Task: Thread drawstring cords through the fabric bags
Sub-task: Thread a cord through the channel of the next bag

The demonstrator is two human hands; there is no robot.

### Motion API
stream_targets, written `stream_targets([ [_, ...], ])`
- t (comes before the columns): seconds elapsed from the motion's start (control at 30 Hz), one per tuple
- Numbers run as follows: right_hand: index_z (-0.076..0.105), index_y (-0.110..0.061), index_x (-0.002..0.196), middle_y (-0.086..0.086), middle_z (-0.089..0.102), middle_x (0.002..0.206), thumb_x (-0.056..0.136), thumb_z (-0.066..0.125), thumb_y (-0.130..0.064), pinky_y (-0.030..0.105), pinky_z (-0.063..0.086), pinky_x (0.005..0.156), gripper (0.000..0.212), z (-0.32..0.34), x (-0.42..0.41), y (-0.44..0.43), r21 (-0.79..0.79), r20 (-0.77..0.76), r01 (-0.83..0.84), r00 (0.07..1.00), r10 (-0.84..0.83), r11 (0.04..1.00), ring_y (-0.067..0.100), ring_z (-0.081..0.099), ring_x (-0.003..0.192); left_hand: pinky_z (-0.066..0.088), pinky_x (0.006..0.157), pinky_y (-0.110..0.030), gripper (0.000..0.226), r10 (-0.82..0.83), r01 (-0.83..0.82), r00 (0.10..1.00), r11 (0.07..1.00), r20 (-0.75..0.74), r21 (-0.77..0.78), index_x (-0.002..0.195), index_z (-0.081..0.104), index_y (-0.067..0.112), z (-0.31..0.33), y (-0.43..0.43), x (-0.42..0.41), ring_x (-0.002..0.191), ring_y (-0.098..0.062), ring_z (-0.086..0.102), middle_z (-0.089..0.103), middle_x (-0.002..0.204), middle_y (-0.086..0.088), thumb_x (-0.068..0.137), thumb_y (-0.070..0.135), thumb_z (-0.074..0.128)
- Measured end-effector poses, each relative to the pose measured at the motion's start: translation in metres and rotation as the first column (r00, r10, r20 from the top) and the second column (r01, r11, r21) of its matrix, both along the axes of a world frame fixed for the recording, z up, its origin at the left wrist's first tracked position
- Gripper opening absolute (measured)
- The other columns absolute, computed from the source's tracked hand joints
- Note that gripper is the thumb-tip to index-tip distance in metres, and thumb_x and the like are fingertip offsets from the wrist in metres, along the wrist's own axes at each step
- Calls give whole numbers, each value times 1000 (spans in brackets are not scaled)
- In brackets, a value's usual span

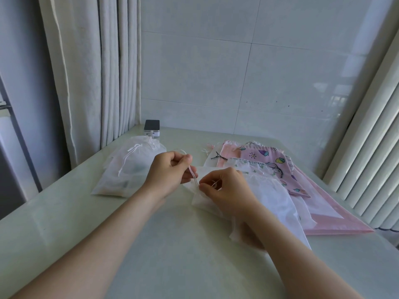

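A white fabric bag (267,197) lies in the middle of the table, its top hem raised toward me. My left hand (170,169) pinches a thin white drawstring cord (192,175) that runs down into the hem. My right hand (224,188) pinches the bag's hem right where the cord enters; a thin dark wire-like threader shows between its fingers. My right forearm covers part of the bag.
A pile of white bags with tied cords (129,167) lies to the left. To the right, pink and printed bags (280,165) are stacked. A small white device with a dark top (151,128) stands at the back by the curtain. The table (172,255) is pale green.
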State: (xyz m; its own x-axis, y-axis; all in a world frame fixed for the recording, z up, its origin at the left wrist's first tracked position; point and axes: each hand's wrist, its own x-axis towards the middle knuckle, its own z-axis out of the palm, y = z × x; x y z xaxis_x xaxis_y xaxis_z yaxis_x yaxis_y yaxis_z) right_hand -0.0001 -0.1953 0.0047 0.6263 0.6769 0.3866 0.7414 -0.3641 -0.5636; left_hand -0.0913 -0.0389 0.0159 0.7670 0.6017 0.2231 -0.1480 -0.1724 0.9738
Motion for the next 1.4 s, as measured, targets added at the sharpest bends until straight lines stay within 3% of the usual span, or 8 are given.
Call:
stream_targets([
  [0.2,83,-25,90,-15,75,72,86,75,-20,11,45,65,10,4,0,-2,17,-122,-16,992,18,1000,-2,65,63,62,80,-41,27,-100,99,993,995,61,23,96,56,0,-6,-7,5,70,-23,69,68,74,-5,111,22,49],
  [0.33,83,-21,90,-1,78,80,88,65,-8,21,50,61,22,10,1,-5,250,-469,144,883,-11,957,7,66,69,54,71,-41,25,-99,100,995,993,-16,61,94,59,4,-12,-2,6,57,-14,53,63,70,2,108,23,55],
  [0.47,83,-16,88,7,79,89,87,63,0,24,48,67,26,18,-1,-7,421,-550,198,832,76,885,11,62,73,53,64,-31,19,-149,159,985,979,-87,125,94,76,6,-9,-2,1,57,-16,54,70,71,-3,102,22,68],
  [0.73,83,-19,95,-9,80,90,92,65,1,27,61,78,27,14,-6,-2,451,-216,50,975,54,891,15,76,88,56,76,-43,36,-246,390,890,847,-384,362,65,74,29,-7,-5,-2,82,-19,69,80,95,3,93,16,55],
  [0.87,79,-19,107,-5,80,90,93,70,-3,39,62,87,23,14,-5,-2,484,-199,8,975,101,875,15,77,88,50,71,-34,27,-266,392,901,839,-344,377,81,80,22,-6,-6,-2,71,-14,62,72,78,3,101,29,63],
  [1.07,47,-32,146,-1,70,102,93,58,-7,35,60,72,59,7,-9,-2,315,-122,-126,978,172,941,16,74,74,51,72,-29,32,-402,439,888,886,-224,147,86,77,10,-7,1,-3,68,-15,51,63,75,1,108,25,58],
  [1.17,45,-34,144,-7,65,103,88,59,-7,21,47,66,64,4,-8,2,168,65,-134,990,125,977,10,66,68,52,72,-27,30,-467,481,858,876,-213,17,93,77,3,-9,1,-3,66,-15,50,57,70,-1,108,21,58],
  [1.4,60,-28,119,-9,57,93,83,68,-21,25,49,76,38,1,-7,-1,132,253,-117,964,80,984,4,56,87,51,70,-28,28,-449,406,870,887,-204,-221,105,77,-7,-9,5,1,65,-16,49,64,87,-10,100,19,69],
])
